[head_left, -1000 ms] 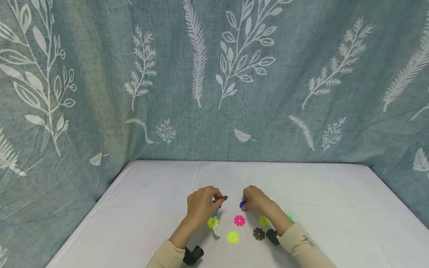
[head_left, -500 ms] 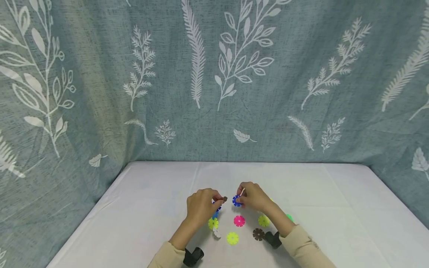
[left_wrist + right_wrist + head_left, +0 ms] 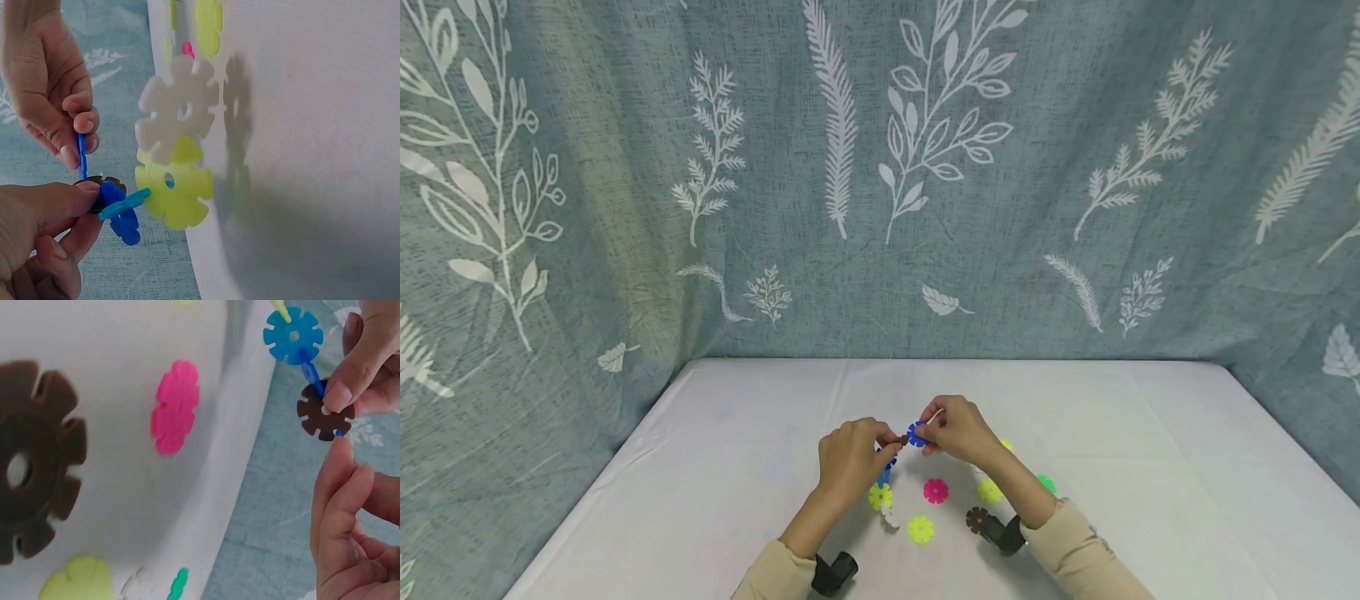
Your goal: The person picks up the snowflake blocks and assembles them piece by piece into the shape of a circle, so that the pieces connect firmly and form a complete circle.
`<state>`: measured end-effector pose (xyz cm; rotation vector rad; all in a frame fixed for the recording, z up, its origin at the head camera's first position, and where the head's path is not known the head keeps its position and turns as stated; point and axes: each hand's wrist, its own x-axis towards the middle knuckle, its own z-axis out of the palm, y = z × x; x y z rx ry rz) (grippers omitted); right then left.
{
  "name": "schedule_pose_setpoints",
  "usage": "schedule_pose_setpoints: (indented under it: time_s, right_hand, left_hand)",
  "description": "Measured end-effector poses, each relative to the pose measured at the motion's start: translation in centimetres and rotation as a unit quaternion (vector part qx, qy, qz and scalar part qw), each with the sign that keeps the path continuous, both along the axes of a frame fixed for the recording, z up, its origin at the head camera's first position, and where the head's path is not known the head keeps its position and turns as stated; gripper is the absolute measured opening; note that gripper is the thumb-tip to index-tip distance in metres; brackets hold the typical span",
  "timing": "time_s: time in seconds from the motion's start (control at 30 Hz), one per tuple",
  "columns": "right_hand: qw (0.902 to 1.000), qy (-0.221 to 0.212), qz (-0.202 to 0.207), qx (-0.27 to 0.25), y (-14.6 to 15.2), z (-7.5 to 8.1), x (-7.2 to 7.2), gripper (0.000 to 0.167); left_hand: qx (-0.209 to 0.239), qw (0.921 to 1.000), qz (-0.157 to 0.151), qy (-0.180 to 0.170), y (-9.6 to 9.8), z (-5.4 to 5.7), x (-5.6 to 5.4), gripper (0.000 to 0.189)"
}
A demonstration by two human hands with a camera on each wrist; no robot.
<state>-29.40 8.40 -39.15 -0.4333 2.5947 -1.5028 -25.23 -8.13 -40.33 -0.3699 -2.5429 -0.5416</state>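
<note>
My left hand point(image 3: 847, 454) pinches a brown notched disc point(image 3: 307, 420) between thumb and finger. From that disc hangs a linked chain: a dark blue disc point(image 3: 130, 230), a light blue disc point(image 3: 275, 334), a yellow-green disc point(image 3: 190, 190) and a white disc point(image 3: 156, 103). With thumb and fingertips my right hand point(image 3: 961, 432) pinches another dark blue notched disc point(image 3: 915, 434). Its edge meets the brown disc's rim in the left wrist view, the two set crosswise. In the right wrist view, the right fingers hide most of that blue disc.
Loose notched discs lie on the white tabletop point(image 3: 737, 467): pink point(image 3: 936, 492), yellow-green point(image 3: 921, 530), brown point(image 3: 975, 519), another yellow-green point(image 3: 989, 492) and green point(image 3: 1047, 483). A patterned curtain point(image 3: 865, 317) hangs behind. Black cameras point(image 3: 835, 575) sit at both wrists.
My right hand has lifted the blue disc and brought it leftward to the brown disc. The left hand has stayed nearly still, the chain hanging below it.
</note>
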Motion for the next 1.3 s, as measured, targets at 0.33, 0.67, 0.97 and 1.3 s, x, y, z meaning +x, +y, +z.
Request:
schedule_pose_setpoints:
  time_s: [0.33,0.67,0.97,1.3]
  right_hand:
    - [0.9995,0.008,-0.021,-0.020,-0.5,0.4,0.4,0.008]
    - [0.9986,0.010,-0.028,-0.043,-1.2,0.2,0.7,0.006]
    - [0.9994,-0.014,-0.020,-0.023,-0.9,0.5,0.6,0.005]
    - [0.9977,-0.015,0.055,-0.036,0.2,0.9,0.0,0.010]
  left_hand:
    - [0.009,0.9999,0.010,0.009,0.1,0.2,0.2,0.012]
    - [0.028,0.9993,-0.001,0.027,0.3,-0.1,0.4,0.010]
    - [0.033,0.9986,-0.022,0.036,0.9,-0.1,0.8,0.010]
    - [-0.038,0.9973,0.009,0.062,1.2,0.6,0.8,0.013]
